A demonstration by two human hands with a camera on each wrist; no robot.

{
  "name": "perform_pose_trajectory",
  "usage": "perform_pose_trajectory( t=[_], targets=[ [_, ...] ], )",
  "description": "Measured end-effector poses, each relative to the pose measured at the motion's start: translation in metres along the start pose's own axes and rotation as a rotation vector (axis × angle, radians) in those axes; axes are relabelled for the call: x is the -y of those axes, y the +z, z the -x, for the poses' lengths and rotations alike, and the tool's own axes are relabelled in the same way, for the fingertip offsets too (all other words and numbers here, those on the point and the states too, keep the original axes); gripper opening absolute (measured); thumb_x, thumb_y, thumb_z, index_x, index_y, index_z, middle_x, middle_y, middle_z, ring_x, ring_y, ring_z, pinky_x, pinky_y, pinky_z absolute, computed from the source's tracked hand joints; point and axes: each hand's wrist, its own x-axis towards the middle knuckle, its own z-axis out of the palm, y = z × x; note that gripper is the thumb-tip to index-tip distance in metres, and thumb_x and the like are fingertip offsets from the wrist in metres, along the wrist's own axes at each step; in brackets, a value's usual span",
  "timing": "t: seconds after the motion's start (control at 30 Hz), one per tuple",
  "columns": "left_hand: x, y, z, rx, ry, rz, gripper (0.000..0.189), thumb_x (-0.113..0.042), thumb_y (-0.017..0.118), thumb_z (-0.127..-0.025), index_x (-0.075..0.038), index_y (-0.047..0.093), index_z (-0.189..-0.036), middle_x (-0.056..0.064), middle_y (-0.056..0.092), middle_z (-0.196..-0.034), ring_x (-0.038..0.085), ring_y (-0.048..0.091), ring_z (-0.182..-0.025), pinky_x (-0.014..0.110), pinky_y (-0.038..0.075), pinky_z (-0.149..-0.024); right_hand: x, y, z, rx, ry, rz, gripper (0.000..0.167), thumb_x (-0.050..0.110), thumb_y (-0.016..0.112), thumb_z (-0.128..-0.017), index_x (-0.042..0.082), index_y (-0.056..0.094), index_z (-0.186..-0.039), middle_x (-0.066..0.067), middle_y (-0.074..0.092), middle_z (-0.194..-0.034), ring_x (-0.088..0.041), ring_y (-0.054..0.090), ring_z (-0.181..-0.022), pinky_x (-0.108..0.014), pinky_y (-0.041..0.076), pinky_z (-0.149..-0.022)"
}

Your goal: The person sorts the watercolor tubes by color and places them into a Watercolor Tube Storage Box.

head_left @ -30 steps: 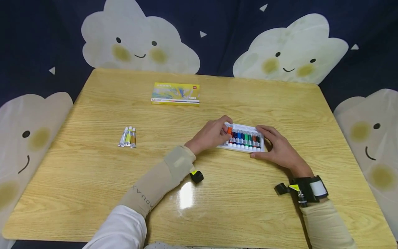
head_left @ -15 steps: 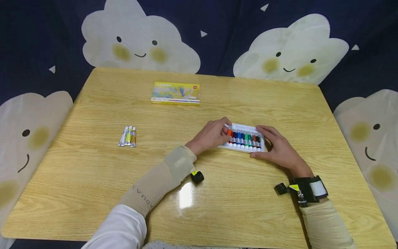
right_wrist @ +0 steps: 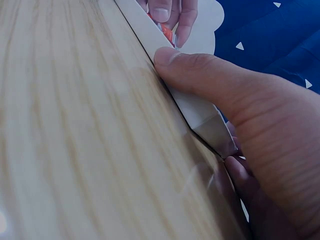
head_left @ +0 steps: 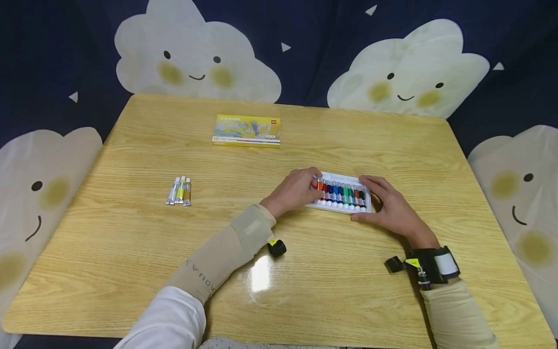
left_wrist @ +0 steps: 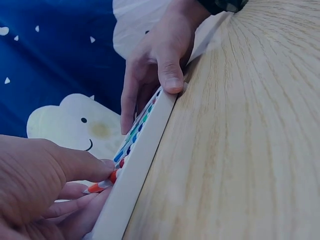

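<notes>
A white plastic tray (head_left: 343,178) on the table holds a row of small paint tubes (head_left: 346,193) in blue, green, brown and other colours. At its left end my left hand (head_left: 296,190) pinches an orange paint tube (head_left: 320,185). In the left wrist view, thumb and fingers lie around that orange tube (left_wrist: 97,186), its end still tilted out of the tray. My right hand (head_left: 394,208) grips the tray's right end; in the right wrist view its thumb (right_wrist: 172,60) presses the near wall (right_wrist: 192,107). The far fingers are partly hidden there.
Three loose paint tubes, one whitish, one yellow (head_left: 179,191) and one ochre (head_left: 187,192), lie side by side at the left of the table. A yellow paint box (head_left: 246,131) lies behind. A cloud-patterned cloth (head_left: 301,58) hangs past the table's back edge.
The orange tube has shifted slightly left and lower at the tray's left end, with my left fingers moving along. My right hand and the tray have stayed in place.
</notes>
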Motion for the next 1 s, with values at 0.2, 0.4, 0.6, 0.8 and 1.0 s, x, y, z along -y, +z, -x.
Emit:
perform_pose_trajectory(
  t=[0.2, 0.4, 0.6, 0.8, 1.0],
  targets=[
    [-0.0015, 0.0012, -0.0016, -0.004, 0.015, -0.075, 0.052, -0.026, 0.073, -0.097, 0.0, 0.061, -0.14, 0.008, 0.073, -0.109, 0.02, 0.063, -0.099, 0.036, 0.052, -0.098, 0.0002, -0.0005, 0.0007, 0.003, -0.004, 0.005, 0.106, 0.052, 0.089, -0.077, 0.021, 0.035, -0.162, -0.012, 0.034, -0.165, -0.044, 0.035, -0.15, -0.069, 0.034, -0.114],
    [-0.0014, 0.0012, -0.0012, -0.004, 0.024, -0.109, 0.054, -0.027, 0.071, -0.098, 0.001, 0.059, -0.143, 0.009, 0.074, -0.112, 0.022, 0.064, -0.102, 0.037, 0.053, -0.097, -0.0001, -0.0001, 0.0002, -0.001, -0.01, 0.005, 0.106, 0.051, 0.089, -0.077, 0.021, 0.035, -0.162, -0.012, 0.034, -0.165, -0.044, 0.036, -0.15, -0.068, 0.034, -0.114],
    [-0.0014, 0.0016, -0.0008, -0.004, 0.019, -0.103, 0.055, -0.026, 0.071, -0.098, 0.001, 0.058, -0.143, 0.01, 0.074, -0.114, 0.023, 0.065, -0.106, 0.038, 0.053, -0.1, -0.0002, 0.0004, -0.0005, 0.001, 0.0, -0.001, 0.106, 0.051, 0.089, -0.077, 0.021, 0.035, -0.162, -0.011, 0.034, -0.166, -0.043, 0.035, -0.151, -0.067, 0.034, -0.115],
    [-0.002, 0.0009, 0.0001, -0.002, 0.034, -0.116, 0.049, -0.024, 0.068, -0.099, 0.002, 0.061, -0.141, 0.009, 0.073, -0.102, 0.019, 0.058, -0.093, 0.033, 0.05, -0.092, -0.0017, 0.0009, -0.0001, 0.001, -0.012, 0.005, 0.106, 0.051, 0.089, -0.077, 0.02, 0.035, -0.162, -0.013, 0.034, -0.166, -0.044, 0.035, -0.15, -0.068, 0.034, -0.114],
    [-0.0014, -0.0025, 0.0012, -0.014, 0.057, -0.107, 0.03, -0.017, 0.061, -0.102, 0.002, 0.07, -0.123, 0.002, 0.06, -0.078, 0.014, 0.046, -0.073, 0.028, 0.04, -0.079, 0.0, 0.0001, 0.0004, 0.002, -0.024, 0.007, 0.105, 0.051, 0.089, -0.077, 0.02, 0.035, -0.162, -0.013, 0.034, -0.165, -0.045, 0.036, -0.15, -0.069, 0.034, -0.113]
  ],
)
